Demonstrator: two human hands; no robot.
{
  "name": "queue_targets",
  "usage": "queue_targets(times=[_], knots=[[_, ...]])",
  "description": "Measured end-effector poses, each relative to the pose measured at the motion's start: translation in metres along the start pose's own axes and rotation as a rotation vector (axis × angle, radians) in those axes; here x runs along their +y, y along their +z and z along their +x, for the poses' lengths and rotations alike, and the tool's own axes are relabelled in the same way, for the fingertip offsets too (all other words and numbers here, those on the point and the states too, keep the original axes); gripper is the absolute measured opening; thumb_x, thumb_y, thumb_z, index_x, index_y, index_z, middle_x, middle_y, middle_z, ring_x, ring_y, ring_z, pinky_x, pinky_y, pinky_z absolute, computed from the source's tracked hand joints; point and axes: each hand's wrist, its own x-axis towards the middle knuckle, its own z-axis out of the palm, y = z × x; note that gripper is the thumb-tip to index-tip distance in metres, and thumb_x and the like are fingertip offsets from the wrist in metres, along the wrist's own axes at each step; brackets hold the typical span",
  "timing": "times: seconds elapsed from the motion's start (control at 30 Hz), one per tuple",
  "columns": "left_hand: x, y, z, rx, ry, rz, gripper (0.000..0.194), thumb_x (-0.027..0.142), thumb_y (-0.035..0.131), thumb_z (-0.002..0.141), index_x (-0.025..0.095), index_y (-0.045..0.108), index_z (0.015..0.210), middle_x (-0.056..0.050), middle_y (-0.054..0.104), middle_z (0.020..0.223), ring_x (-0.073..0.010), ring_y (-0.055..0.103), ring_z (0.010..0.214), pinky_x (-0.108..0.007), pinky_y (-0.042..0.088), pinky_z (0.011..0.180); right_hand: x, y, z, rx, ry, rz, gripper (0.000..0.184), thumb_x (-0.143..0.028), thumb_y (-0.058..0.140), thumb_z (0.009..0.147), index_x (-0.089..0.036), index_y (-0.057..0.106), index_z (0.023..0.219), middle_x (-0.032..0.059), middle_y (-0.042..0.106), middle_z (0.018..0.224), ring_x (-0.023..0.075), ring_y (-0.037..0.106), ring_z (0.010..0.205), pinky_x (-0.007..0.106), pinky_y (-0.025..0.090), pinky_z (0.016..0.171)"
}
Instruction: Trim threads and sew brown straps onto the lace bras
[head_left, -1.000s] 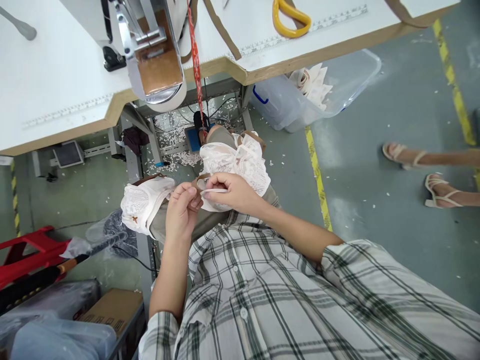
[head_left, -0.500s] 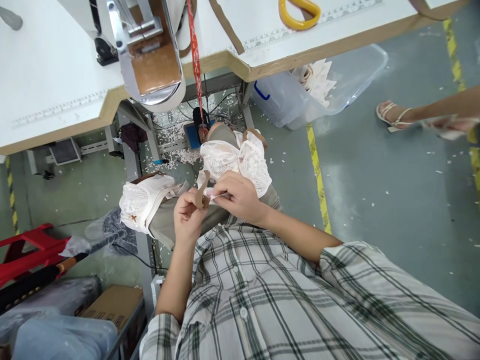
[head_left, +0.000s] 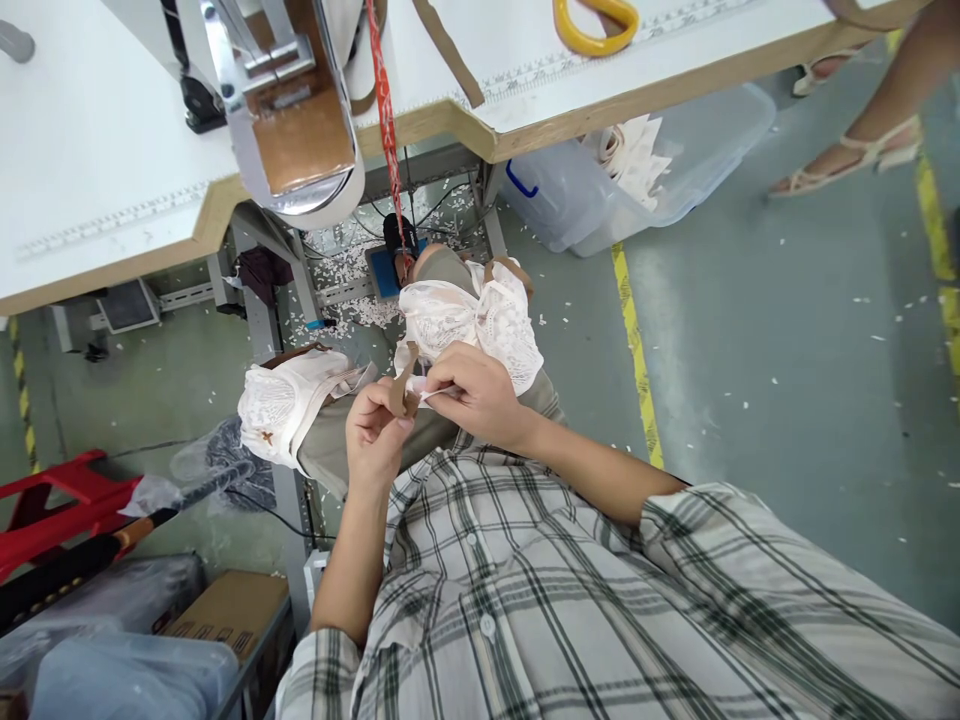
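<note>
My left hand point(head_left: 376, 432) is closed in a pinch on a thin brown strap point(head_left: 400, 384) that sticks up between its fingers. My right hand point(head_left: 474, 392) is closed too, pinching a narrow white strap point(head_left: 437, 393) right beside the brown one. Both hands hover over my lap. A white lace garment point(head_left: 472, 318) lies on my right knee, just beyond the right hand. Another white lace piece point(head_left: 285, 405) is draped over my left knee.
A white sewing table point(head_left: 97, 150) with a wooden edge carries a sewing machine head point(head_left: 289, 110), a red cord point(head_left: 386, 110) and yellow-handled scissors point(head_left: 592, 25). A clear plastic bin point(head_left: 645, 160) sits under it. Another person's sandalled foot point(head_left: 847, 160) is upper right. Red stool point(head_left: 52, 510) and boxes lie left.
My hands drew a little closer to my body, and the brown strap now stands up from the left pinch. The other person's feet walked from the right towards the upper right.
</note>
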Motion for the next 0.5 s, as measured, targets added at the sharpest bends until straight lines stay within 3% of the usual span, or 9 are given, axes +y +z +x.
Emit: queue_targets(times=[0.2,0.4,0.5], knots=[[-0.0022,-0.0013,-0.0014,-0.033,0.025,-0.02,0.025,0.029,0.082,0.071,0.022,0.058,0.072,0.001,0.044,0.07,-0.0137,0.045,0.068,-0.028,0.04,0.067,0.0004,0.0002,-0.0024,0.037,-0.059,0.0,0.01,-0.016,0.059,0.09,-0.022,0.059,0.082,0.0013,0.062,0.079,0.0139,0.058,0.075,0.027,0.044,0.066],[-0.0034,-0.0017,-0.0018,-0.019,0.024,0.0,0.027,0.03,0.083,0.069,0.022,0.058,0.07,0.001,0.046,0.07,-0.0139,0.048,0.067,-0.028,0.042,0.066,0.0014,0.0007,-0.0038,0.007,-0.004,-0.006,0.012,-0.022,0.059,0.091,-0.022,0.061,0.08,0.0022,0.061,0.077,0.0152,0.056,0.073,0.029,0.044,0.067],[-0.0013,0.0001,-0.0003,0.012,0.057,0.012,0.025,0.03,0.085,0.07,0.022,0.061,0.073,-0.001,0.054,0.08,-0.0143,0.053,0.075,-0.029,0.046,0.073,-0.0027,-0.0013,-0.0005,-0.02,0.064,0.056,0.008,-0.017,0.06,0.087,-0.021,0.066,0.084,0.0009,0.06,0.078,0.0135,0.054,0.072,0.027,0.043,0.068]])
